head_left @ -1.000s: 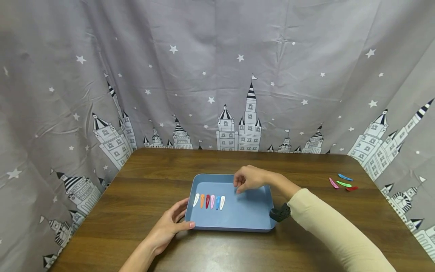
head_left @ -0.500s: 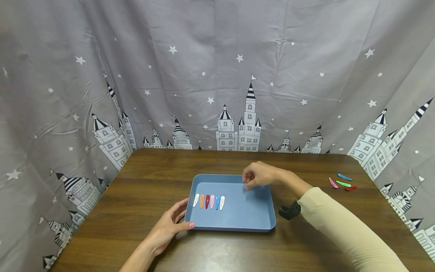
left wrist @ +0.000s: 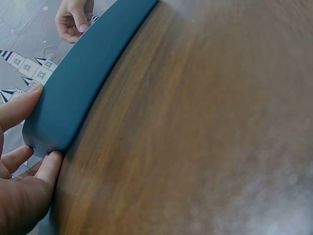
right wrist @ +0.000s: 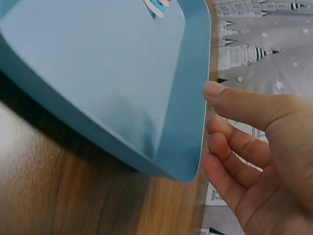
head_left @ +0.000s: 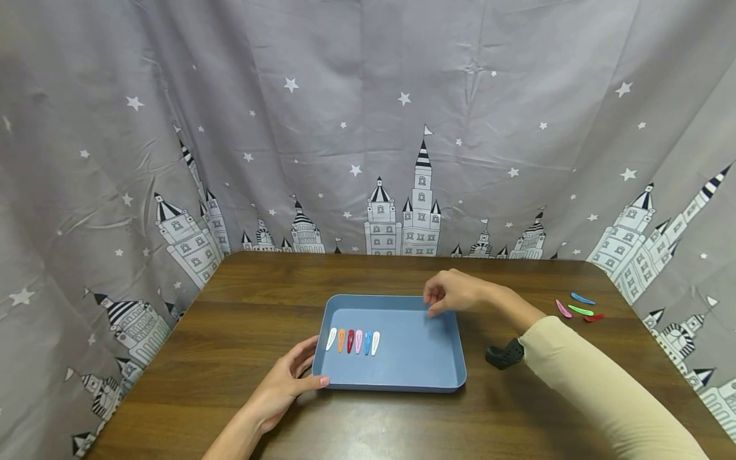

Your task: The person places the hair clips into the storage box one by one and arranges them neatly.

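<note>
A blue tray point(head_left: 402, 367) holds a row of snap hair clips on its left side: a white clip point(head_left: 331, 339), an orange clip point(head_left: 342, 340), a red clip point(head_left: 351, 341), a pink clip point(head_left: 359, 341), a blue clip point(head_left: 368, 343) and another white clip point(head_left: 375, 344). My left hand point(head_left: 280, 388) grips the tray's near left corner, thumb by the rim and fingers against the outer wall. Over the back right of the tray hovers my right hand point(head_left: 457, 292). Its fingers are loosely bent, and nothing shows between them in the right wrist view.
Loose hair clips lie on the wooden table point(head_left: 230, 332) at the far right: a blue clip point(head_left: 583, 298), a pink clip point(head_left: 563, 308), a green clip point(head_left: 581, 311) and a red clip point(head_left: 595, 317). A grey castle-print curtain point(head_left: 322, 128) hangs behind the table.
My right hand has moved right and slightly back, from above the tray's middle toward its back right corner. The left hand, the tray and the row of clips have stayed in place.
</note>
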A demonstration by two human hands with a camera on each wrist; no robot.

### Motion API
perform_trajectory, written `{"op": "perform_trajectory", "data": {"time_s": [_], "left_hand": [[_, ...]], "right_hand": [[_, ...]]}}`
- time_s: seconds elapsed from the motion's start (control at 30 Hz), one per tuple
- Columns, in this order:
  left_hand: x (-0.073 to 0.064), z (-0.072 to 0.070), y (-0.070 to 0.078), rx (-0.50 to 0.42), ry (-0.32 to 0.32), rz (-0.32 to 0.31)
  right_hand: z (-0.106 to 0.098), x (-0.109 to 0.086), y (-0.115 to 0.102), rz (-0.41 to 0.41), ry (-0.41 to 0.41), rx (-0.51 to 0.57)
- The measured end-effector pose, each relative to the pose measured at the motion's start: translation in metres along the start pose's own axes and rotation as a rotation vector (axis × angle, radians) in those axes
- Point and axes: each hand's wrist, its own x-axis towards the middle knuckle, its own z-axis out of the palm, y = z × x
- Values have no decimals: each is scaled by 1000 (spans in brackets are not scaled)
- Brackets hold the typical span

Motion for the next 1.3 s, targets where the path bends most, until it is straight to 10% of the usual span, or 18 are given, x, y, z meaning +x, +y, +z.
{"op": "perform_trajectory", "data": {"time_s": [1.3], "left_hand": [[2,0,-1,0,5,-13]], "right_hand": [[-35,-81,72,192,150,94]]}}
